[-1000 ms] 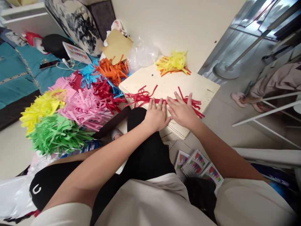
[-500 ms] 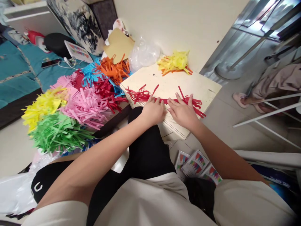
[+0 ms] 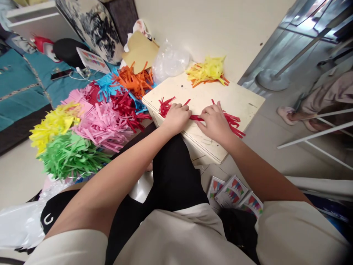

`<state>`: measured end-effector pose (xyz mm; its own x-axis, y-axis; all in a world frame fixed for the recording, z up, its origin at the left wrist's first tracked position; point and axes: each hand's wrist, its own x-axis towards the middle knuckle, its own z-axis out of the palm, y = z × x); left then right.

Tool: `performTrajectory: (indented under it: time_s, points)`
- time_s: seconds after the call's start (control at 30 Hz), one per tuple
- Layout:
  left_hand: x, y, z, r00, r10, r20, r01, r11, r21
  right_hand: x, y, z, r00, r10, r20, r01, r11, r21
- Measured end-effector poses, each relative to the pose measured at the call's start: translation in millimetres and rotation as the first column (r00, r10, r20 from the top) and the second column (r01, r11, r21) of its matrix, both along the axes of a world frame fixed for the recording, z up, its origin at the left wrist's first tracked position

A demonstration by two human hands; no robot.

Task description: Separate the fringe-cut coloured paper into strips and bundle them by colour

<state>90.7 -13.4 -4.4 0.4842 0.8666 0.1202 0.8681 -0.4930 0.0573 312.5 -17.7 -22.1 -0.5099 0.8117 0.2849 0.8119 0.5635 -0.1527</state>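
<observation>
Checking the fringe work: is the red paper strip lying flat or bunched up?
Flat along the board: the red paper strip stretches between left hand and right hand, fringes splayed at both ends.

One camera sits on my head, looking forward and steeply down past my chest and lap. It is close: my forearms fill the lower frame, and my left hand (image 3: 178, 117) and right hand (image 3: 215, 123) sit near centre on the low desk (image 3: 234, 97). The floor spreads left; the wall closes the top.
</observation>
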Motion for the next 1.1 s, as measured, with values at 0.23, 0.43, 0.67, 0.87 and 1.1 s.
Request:
performTrajectory:
  time_s: [0.23,0.43,0.67,0.87,1.1]
  points:
    - [-6,3,4.1,0.993,0.061,0.104,-0.053,0.996,-0.073,-2,-1,-4.6,1.000,-0.007,0.017,0.007,1.000,0.015]
    - [-5,-7,0.1,0.991,0.033,0.127,-0.033,0.999,0.002,0,1,-8.6,1.000,0.004,-0.030,-0.004,1.000,0.009]
    - [-4,-9,-9.3,0.996,-0.042,0.084,0.032,0.993,0.113,7,-1,-12.0,0.997,0.050,-0.066,-0.050,0.999,0.009]
    - [-7,-14,-2.7,0.998,-0.051,0.037,0.047,0.993,0.104,10,-8,-7.3,0.997,0.029,-0.078,-0.033,0.999,-0.042]
    - [-10,-11,4.1,0.996,-0.009,0.089,0.013,0.999,-0.052,12,-5,0.3,0.991,-0.031,-0.132,0.005,0.981,-0.192]
